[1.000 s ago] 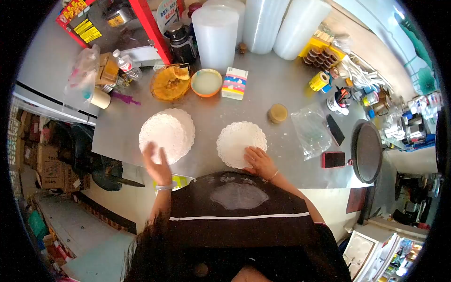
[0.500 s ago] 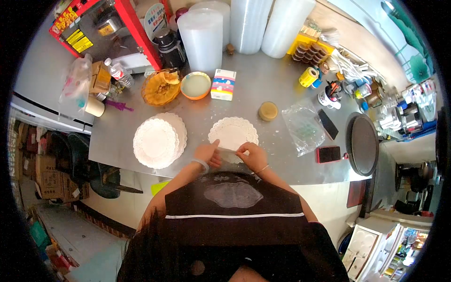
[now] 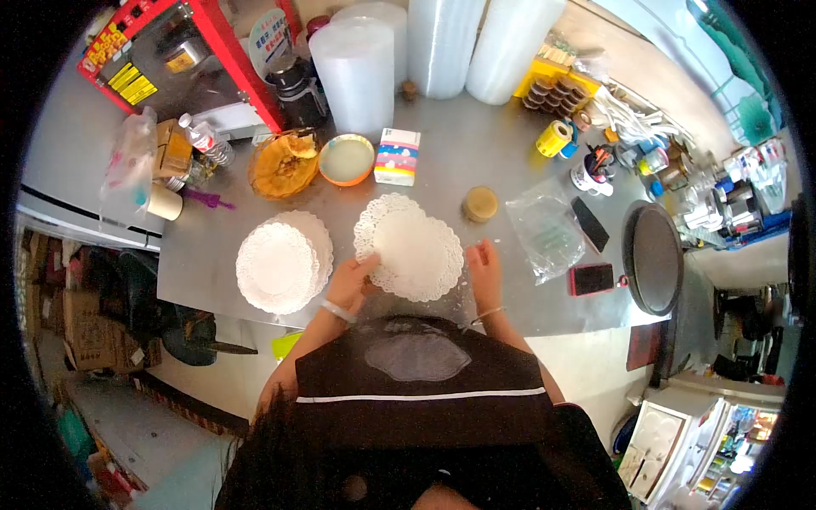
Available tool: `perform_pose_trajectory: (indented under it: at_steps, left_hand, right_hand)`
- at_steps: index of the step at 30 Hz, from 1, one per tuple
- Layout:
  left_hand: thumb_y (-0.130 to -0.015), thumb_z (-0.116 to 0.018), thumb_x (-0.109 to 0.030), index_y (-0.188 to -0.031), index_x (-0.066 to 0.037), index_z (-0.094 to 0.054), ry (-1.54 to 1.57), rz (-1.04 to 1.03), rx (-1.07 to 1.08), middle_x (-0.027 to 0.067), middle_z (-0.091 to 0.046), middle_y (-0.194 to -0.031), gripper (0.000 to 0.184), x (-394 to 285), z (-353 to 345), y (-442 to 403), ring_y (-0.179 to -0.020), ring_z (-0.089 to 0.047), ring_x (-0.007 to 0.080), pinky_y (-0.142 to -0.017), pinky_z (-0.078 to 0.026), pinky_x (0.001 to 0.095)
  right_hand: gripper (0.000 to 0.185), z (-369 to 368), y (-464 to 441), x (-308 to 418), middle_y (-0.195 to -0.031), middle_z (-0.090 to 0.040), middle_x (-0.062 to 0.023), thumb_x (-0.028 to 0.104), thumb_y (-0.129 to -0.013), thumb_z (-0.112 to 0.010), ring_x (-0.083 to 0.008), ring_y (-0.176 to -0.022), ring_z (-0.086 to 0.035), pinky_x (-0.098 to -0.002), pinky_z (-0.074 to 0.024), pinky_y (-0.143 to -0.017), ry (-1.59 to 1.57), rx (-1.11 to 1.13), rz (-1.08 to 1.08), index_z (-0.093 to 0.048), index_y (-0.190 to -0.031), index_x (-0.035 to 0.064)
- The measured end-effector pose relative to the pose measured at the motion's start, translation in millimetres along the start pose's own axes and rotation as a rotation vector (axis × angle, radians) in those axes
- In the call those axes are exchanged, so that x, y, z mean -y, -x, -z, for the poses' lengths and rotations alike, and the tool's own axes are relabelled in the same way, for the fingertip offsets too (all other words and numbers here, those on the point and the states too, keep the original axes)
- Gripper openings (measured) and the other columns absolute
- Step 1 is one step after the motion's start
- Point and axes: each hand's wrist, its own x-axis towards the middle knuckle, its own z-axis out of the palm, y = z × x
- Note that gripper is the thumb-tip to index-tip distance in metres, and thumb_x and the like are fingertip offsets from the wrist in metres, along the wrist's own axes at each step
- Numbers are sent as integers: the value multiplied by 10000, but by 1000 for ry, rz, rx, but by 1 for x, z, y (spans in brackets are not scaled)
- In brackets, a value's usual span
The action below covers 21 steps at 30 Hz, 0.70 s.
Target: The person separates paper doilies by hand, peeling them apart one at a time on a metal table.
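Two round white paper doilies with lacy, scalloped edges, partly overlapping, lie in front of me: the lower right doily point(image 3: 425, 263) and the upper left doily point(image 3: 382, 223). My left hand point(image 3: 350, 285) grips the left edge of the doilies, its thumb on top and its fingers mostly hidden below. To the right of them is my right hand point(image 3: 485, 276), apart from the paper, its fingers loosely bent and holding nothing I can see. A pile of the same doilies point(image 3: 276, 268) sits on the table at the left.
On the metal table point(image 3: 442, 127) are a round tan-topped container point(image 3: 480, 204), a tissue box point(image 3: 397, 157), an orange-rimmed bowl point(image 3: 347, 160) and a basket point(image 3: 283, 166). Rightward lie a plastic bag point(image 3: 548, 229), a phone point(image 3: 592, 279) and a round dark tray point(image 3: 654, 259). Bubble-wrap rolls point(image 3: 353, 76) stand behind.
The right hand has let go of the paper edge and moved right. Where one doily lay between the hands, two now show, offset from each other. The left hand has shifted slightly left.
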Motion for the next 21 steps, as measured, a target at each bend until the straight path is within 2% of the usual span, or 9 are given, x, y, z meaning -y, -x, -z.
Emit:
perform_pose_trajectory:
  at_steps: [3, 4, 7, 10, 12, 14, 17, 21]
  left_hand:
    - [-919, -557, -228, -1069, -18, -606, 27, -9, 70, 68, -666, -964, 263, -10, 1, 12, -805, -647, 160, -677, -537, 313]
    - [-920, -556, -231, -1073, -17, -603, 59, -22, 116, 68, -664, -975, 267, -10, 3, 13, -817, -647, 160, -684, -538, 316]
    - [-920, -558, -243, -1082, -13, -596, 111, -42, 137, 73, -660, -1002, 283, -10, 6, 17, -841, -648, 164, -699, -540, 320]
    - [-907, -581, -226, -1090, -8, -590, 96, -38, 65, 74, -658, -1003, 284, -13, 4, 18, -848, -647, 169, -710, -540, 316]
    - [-893, -602, -195, -1098, -6, -587, 65, -37, 7, 73, -657, -1002, 279, -13, 0, 20, -852, -645, 173, -719, -538, 314]
    - [-877, -620, -155, -1107, -5, -583, 17, -52, -41, 73, -655, -1006, 277, -14, -3, 23, -859, -643, 177, -730, -536, 313]
    - [-861, -621, -130, -1167, 7, -528, -109, -103, -53, 105, -633, -1049, 348, -20, -5, 25, -902, -635, 228, -754, -542, 371]
    - [-864, -606, -75, -1190, -7, -525, 154, -136, -68, 93, -615, -1106, 343, -24, -6, 29, -975, -609, 198, -834, -508, 341]
  right_hand:
    - [393, -1, 15, 46, -996, -587, -94, 314, -883, -594, -214, -890, -582, -347, -503, -772, -427, 349, -495, -559, -1125, 7]
    - [393, -7, 22, 55, -998, -592, -102, 316, -885, -590, -198, -848, -596, -323, -522, -714, -324, 323, -445, -558, -1140, 18]
    - [379, -10, 23, 57, -974, -610, -53, 314, -912, -547, -143, -826, -590, -299, -519, -718, -511, 327, -532, -577, -1139, 12]
    - [328, -12, 15, 58, -936, -620, -56, 297, -906, -558, -140, -827, -589, -286, -507, -712, -219, 156, -261, -621, -1075, 23]
    - [253, 4, -17, 51, -916, -627, -89, 244, -890, -569, -185, -807, -598, -304, -502, -715, 428, -31, 232, -645, -1005, 31]
    - [248, 19, -60, 56, -952, -628, -132, 263, -837, -601, -260, -806, -605, -349, -504, -735, 767, -153, 353, -659, -948, 48]
    - [281, 21, -91, 67, -948, -625, -149, 297, -803, -597, -307, -831, -606, -392, -500, -759, 1260, -39, 300, -663, -927, 53]
    - [276, 11, -119, 52, -938, -620, -140, 306, -802, -567, -316, -864, -612, -407, -498, -764, 1236, 6, 106, -664, -917, 75]
